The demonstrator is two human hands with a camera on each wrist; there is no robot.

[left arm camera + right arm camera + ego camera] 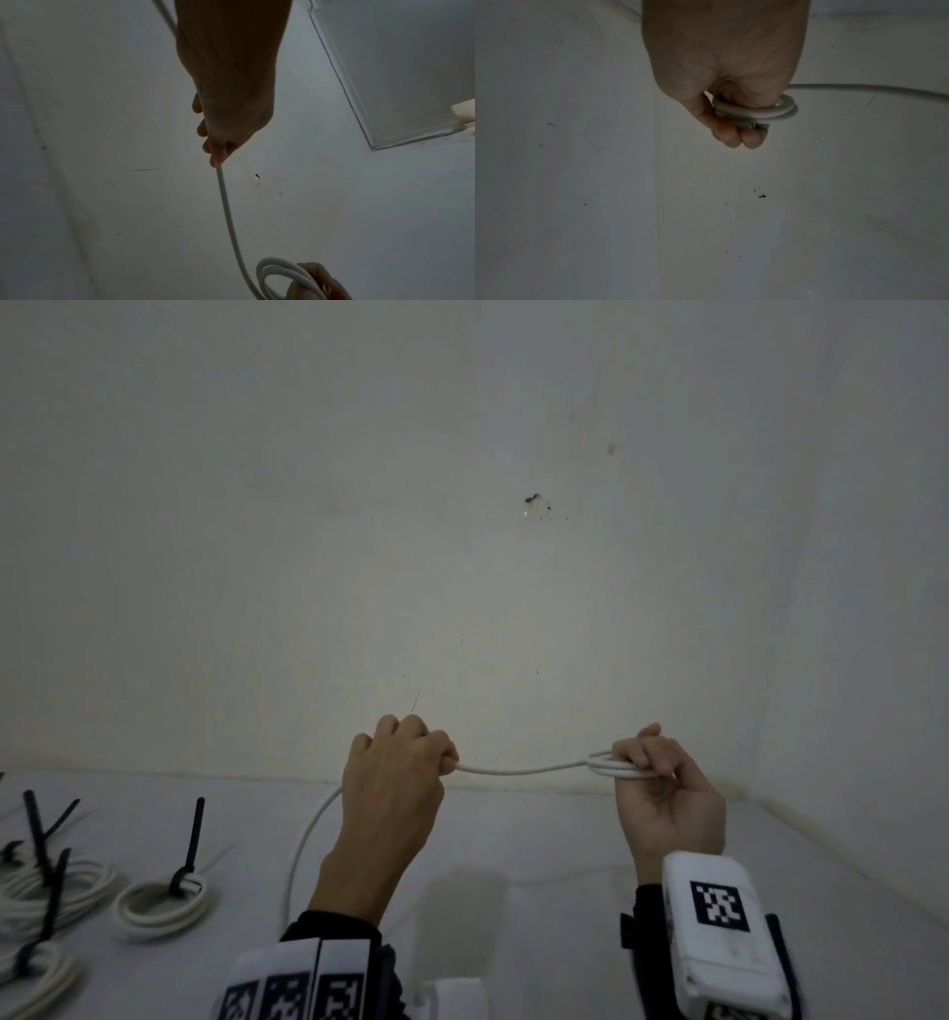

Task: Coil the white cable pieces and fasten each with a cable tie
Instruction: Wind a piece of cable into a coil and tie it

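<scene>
You are mid-coil on one white cable [518, 770]. Your right hand [662, 793] is curled round a small bundle of loops [757, 110] held up in the air, and your left hand [395, 783] is closed on the free run, which stretches between the hands and trails down toward the counter [539, 855]. Finished coils [162, 906] with black ties [192, 845] lie at the left. Judged next: feed the slack across for another loop, keeping the bundle pinched so it does not spring open.

wall [462, 505]: off-white, dark specks | surface [539, 839]: white | light: dim
</scene>
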